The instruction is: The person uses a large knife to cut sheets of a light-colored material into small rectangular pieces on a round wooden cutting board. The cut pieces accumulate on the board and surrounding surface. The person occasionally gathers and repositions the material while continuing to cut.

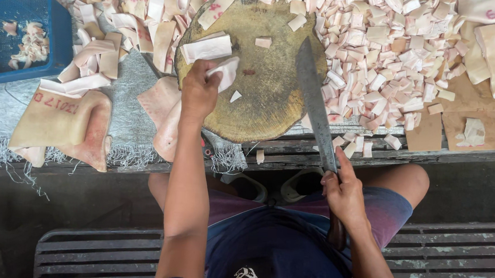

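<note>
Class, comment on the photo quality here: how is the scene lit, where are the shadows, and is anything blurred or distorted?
Head view: soft, even daylight, no glare; the pale strips pile and round chopping block are sharp. Deep shadow lies under the bench edge. The left hand on a pale strip and the right hand gripping the long knife show no motion blur; wide-angle stretch bends the forearms near the frame bottom.

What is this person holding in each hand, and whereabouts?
The right hand grips a long knife by its handle. The left hand pinches one end of a pale strip on the chopping block.

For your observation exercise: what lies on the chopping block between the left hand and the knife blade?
In the head view, one small white scrap lies on the round chopping block between left hand and knife blade.
</note>
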